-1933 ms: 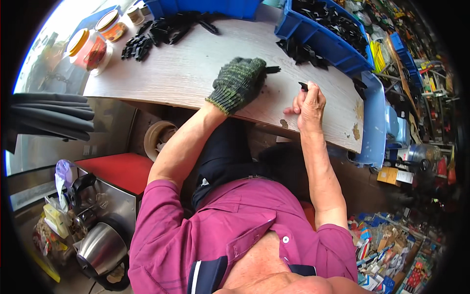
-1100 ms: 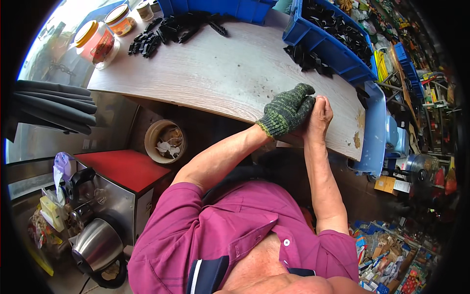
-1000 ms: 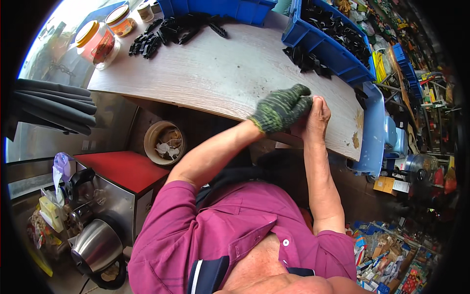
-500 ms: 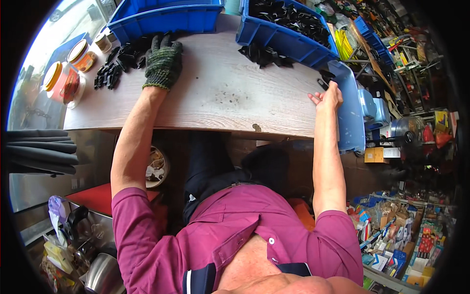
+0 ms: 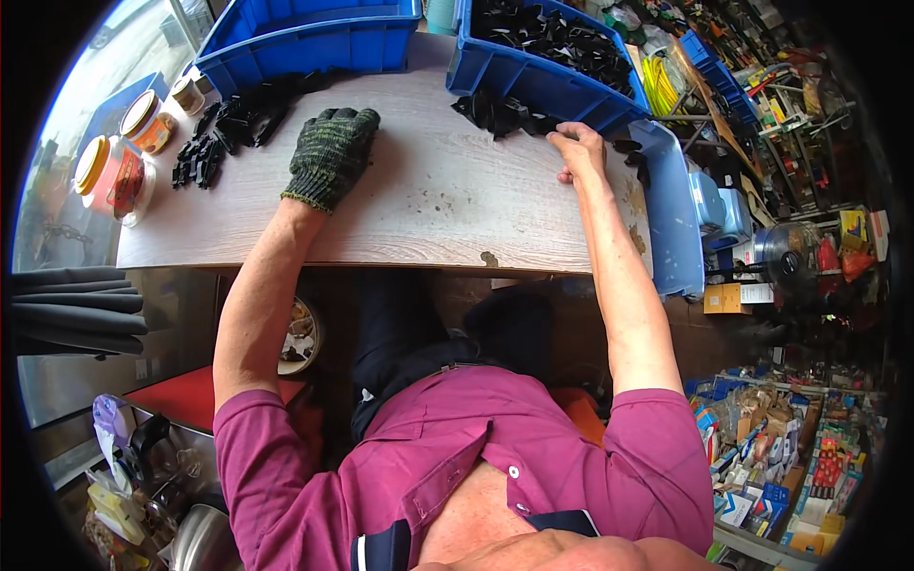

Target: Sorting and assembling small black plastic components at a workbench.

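My left hand [image 5: 333, 157], in a dark green knitted glove, is over the left half of the table with its fingers curled under; whatever they may hold is hidden. Left of it, small black plastic pieces [image 5: 233, 124] lie in a loose heap, some lined up at its near end. My bare right hand [image 5: 581, 154] reaches to the right end of another small heap of black pieces [image 5: 500, 114]. Its thumb and forefinger are apart, the fingertips beside the heap. More black pieces [image 5: 636, 162] sit by the rim of a light blue tray [image 5: 671, 209] at the right.
Two blue bins stand at the back: the left bin [image 5: 305, 52], and the right bin [image 5: 543, 81] full of black pieces. Lidded jars [image 5: 112, 179] line the table's [image 5: 428, 219] left edge. Crowded shelves [image 5: 790, 466] fill the right side.
My left hand has drawn back from the left heap and its fingers have curled. My right hand has left the light blue tray's edge and moved left to the heap below the right bin.
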`<state>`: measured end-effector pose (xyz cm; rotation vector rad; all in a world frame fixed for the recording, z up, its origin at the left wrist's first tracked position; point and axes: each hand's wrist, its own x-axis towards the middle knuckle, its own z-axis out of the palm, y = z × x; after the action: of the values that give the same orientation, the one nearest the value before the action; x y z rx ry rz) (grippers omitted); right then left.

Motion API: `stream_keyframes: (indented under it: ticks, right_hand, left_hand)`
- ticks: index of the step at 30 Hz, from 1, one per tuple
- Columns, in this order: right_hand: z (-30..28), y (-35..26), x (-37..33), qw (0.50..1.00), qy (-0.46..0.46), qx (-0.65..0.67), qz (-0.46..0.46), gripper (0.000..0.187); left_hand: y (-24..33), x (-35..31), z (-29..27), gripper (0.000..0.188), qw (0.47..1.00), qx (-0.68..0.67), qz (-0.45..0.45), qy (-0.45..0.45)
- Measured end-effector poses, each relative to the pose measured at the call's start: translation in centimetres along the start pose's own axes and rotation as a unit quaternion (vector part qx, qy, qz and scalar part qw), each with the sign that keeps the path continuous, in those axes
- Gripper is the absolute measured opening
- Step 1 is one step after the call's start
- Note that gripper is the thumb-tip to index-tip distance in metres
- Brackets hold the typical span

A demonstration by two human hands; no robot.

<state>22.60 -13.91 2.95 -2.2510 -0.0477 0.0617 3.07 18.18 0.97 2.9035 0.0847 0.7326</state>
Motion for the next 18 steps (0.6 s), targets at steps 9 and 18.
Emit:
stream_keyframes:
  ticks: [9,18]
  right_hand:
    - [0.0,1.3,0.2,0.994,0.019,-0.093,-0.048,0.025]
    - [0.6,0.7,-6.3,0.953,-0.165,0.247,0.062,0.019]
  left_hand:
    - [1.5,-1.1,0.5,0.026,0.990,-0.100,0.093,0.016]
    - [6.6,-3.0,1.3,0.029,0.906,-0.398,-0.052,0.135]
